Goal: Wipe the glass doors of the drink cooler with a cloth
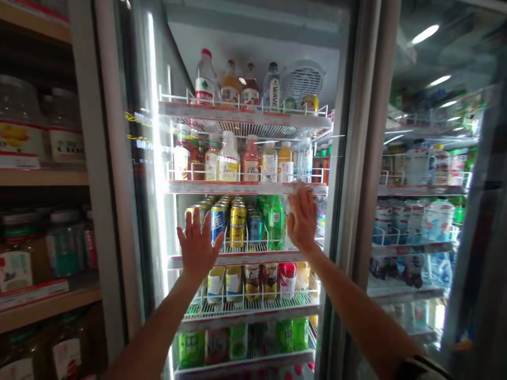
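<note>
Upright, clear glass cooler door with grey metal frame (253, 31) fills the centre of the frame. Left hand (197, 245), centre-left, is spread open before it; contact not determinable. Right hand (302, 217), right of centre, is blurred; its grip cannot be told. Gold metal cans (238, 227) and a green plastic bottle (275, 219) stand behind, mid-frame.

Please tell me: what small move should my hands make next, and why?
Perhaps ease the left hand gently forward: its fingers are spread before the cans, and reflections suggest glass in between, though contact is unclear. The right hand is too blurred to tell whether it holds anything.
</note>
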### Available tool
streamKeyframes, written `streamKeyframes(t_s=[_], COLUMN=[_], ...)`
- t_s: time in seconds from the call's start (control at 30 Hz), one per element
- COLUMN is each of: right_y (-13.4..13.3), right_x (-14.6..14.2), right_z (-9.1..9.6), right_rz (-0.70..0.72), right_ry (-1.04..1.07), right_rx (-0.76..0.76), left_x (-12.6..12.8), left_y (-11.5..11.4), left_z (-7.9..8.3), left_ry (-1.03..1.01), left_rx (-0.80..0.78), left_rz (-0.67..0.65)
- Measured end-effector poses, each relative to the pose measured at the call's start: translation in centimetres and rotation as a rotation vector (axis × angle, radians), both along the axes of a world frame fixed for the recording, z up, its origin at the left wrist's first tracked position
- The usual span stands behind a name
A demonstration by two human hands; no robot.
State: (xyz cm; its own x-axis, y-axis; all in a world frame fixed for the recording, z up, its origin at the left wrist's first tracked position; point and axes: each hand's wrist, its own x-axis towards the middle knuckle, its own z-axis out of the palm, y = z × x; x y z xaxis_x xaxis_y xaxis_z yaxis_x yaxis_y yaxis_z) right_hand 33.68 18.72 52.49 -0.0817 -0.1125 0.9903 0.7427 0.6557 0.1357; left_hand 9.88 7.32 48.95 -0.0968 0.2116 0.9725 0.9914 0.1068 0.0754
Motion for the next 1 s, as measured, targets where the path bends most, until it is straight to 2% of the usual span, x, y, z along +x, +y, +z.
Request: streamKeyframes(t_s=[0.07, 0.1, 0.2, 0.23, 0.27, 0.37, 0.43, 0.47, 0.6, 0.63, 0.67, 0.77, 0.8, 0.87, 0.93, 1.0], right_y=[0.3, 0.2, -0.3, -0.2, 0.0, 1.5, 1.8, 1.6, 0.4, 0.4, 0.7, 1.9, 2.0, 1.5, 0.6, 0.1], right_x=[0.1, -0.2, -1.0, -0.9, -0.5, 1.5, 2.2, 2.1, 1.2, 1.3, 1.6, 2.3, 2.1, 0.8, -0.6, -0.9], right_z=[0.3, 0.3, -0.2, -0.1, 0.2, 1.9, 2.6, 2.6, 0.9, 0.9, 1.1, 2.4, 2.7, 2.6, 2.0, 1.7], right_rz=[0.009, 0.026, 0.072, 0.067, 0.05, -0.026, -0.043, -0.034, 0.022, 0.013, -0.005, -0.05, -0.048, -0.022, 0.006, 0.006], right_ry=[0.155, 0.122, -0.237, -0.295, -0.275, 0.103, 0.239, 0.203, -0.323, -0.341, -0.271, 0.146, 0.201, 0.082, -0.239, -0.418], right_rx=[0.018, 0.023, 0.05, 0.061, 0.071, 0.069, 0.065, 0.06, 0.072, 0.071, 0.071, 0.07, 0.07, 0.074, 0.094, 0.105], left_x=[0.1, 0.1, 0.5, 0.6, 0.8, 1.1, 1.3, 1.4, 1.6, 1.6, 1.6, 1.5, 1.5, 1.5, 1.5, 1.4], left_y=[-0.1, -0.2, -0.5, -0.6, -0.6, -0.3, 0.1, 0.4, 0.8, 0.7, 0.7, 0.5, 0.4, 0.3, 0.3, 0.2], left_z=[-0.1, -0.1, 0.6, 1.0, 1.5, 3.0, 3.6, 3.8, 3.6, 3.5, 3.5, 3.5, 3.5, 3.6, 3.6, 3.6], left_ry=[0.004, 0.001, -0.023, -0.03, -0.039, -0.062, -0.062, -0.058, -0.044, -0.043, -0.041, -0.038, -0.036, -0.03, -0.028, -0.027], left_rx=[-0.009, -0.012, -0.003, 0.004, 0.013, 0.014, 0.007, 0.008, 0.031, 0.032, 0.03, 0.023, 0.018, 0.006, -0.005, -0.013], left_rz=[0.008, 0.01, 0.023, 0.029, 0.035, 0.039, 0.047, 0.058, 0.085, 0.085, 0.085, 0.087, 0.089, 0.09, 0.093, 0.096])
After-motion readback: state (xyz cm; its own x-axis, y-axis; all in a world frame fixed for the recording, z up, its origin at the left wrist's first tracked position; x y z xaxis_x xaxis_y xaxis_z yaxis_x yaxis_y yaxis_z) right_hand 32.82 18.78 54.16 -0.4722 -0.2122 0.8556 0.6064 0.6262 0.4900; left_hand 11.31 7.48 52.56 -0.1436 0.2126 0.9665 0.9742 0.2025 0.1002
